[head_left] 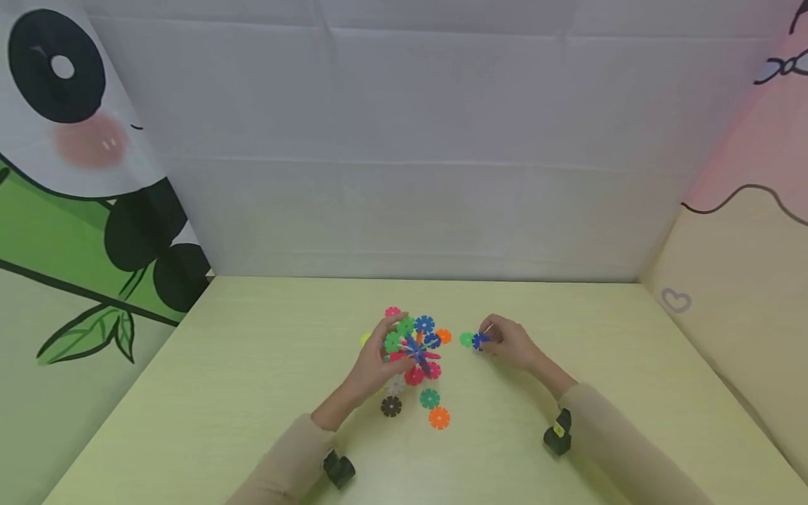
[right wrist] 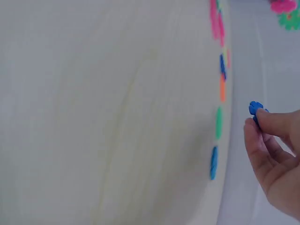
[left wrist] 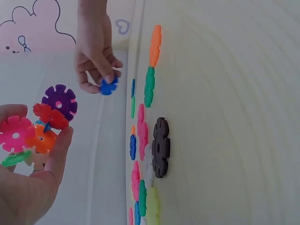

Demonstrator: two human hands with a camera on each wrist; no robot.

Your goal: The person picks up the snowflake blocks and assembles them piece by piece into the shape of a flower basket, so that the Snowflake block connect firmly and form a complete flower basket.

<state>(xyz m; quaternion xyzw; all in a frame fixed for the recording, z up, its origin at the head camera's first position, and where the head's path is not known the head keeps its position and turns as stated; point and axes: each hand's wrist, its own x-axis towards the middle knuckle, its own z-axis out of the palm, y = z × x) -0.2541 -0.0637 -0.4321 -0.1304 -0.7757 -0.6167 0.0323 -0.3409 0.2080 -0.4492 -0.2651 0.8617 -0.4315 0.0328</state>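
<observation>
My left hand [head_left: 369, 368] grips a cluster of interlocked snowflake discs [left wrist: 41, 136] by its sides, raised above the table. Pink, orange, red, purple and green discs show in it in the left wrist view. My right hand [head_left: 514, 345] pinches a single blue snowflake disc [left wrist: 108, 86] between thumb and fingertips, to the right of the cluster and apart from it. Below that hand, in the right wrist view, a green disc [right wrist: 219, 123] and another blue disc [right wrist: 213, 163] lie on the table. The cluster is mostly out of the right wrist view.
Several loose discs lie flat under and around my left hand, among them a black disc [head_left: 391, 406], a teal disc [head_left: 430, 398] and an orange disc [head_left: 439, 418]. The pale table [head_left: 252, 337] ends at a white back wall [head_left: 404, 217], with printed panels at both sides.
</observation>
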